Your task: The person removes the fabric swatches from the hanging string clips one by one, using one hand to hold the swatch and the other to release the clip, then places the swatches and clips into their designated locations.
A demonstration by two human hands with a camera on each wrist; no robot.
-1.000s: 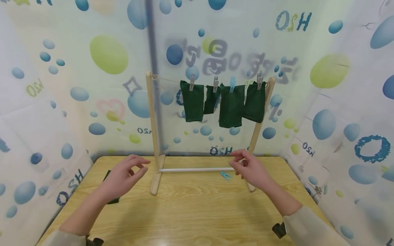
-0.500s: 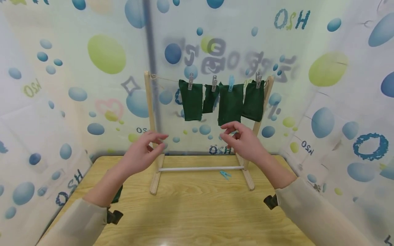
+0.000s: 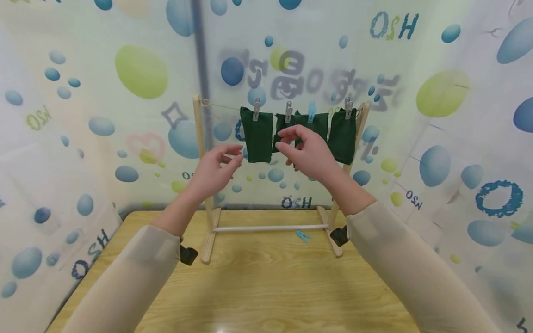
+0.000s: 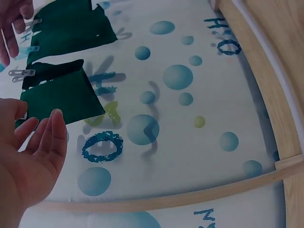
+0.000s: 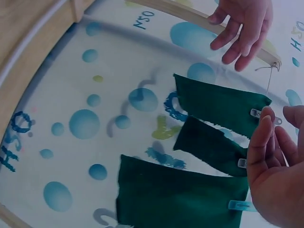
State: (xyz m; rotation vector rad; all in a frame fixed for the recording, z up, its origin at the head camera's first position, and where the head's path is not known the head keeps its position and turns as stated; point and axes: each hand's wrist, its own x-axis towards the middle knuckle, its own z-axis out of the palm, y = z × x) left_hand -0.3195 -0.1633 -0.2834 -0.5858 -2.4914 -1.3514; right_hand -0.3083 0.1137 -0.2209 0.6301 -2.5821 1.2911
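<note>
Several dark green cloths hang from a string (image 3: 226,107) between two wooden posts, pinned by clothespins. My left hand (image 3: 216,171), empty and with loosely bent fingers, is just left of the leftmost cloth (image 3: 258,143). A grey clothespin (image 3: 256,111) holds that cloth. My right hand (image 3: 308,150) is raised in front of the middle cloths and covers part of them. Its thumb and fingers are apart, with nothing between them. Above it are another grey clothespin (image 3: 288,113) and a light blue clothespin (image 3: 311,112). In the right wrist view, my right fingers (image 5: 260,147) appear near the pinned top edges.
The rack's left post (image 3: 200,129) stands beside my left hand; its right post (image 3: 361,122) is beyond the rightmost cloth (image 3: 342,138). A white bar (image 3: 266,228) joins the feet on the wooden table (image 3: 266,282). A loose blue clothespin (image 3: 303,237) lies near the bar.
Both hands have risen from low over the table toward the hanging cloths, the left moving rightward and the right slightly leftward. The green cloth lying at the table's left is now hidden behind the left arm.
</note>
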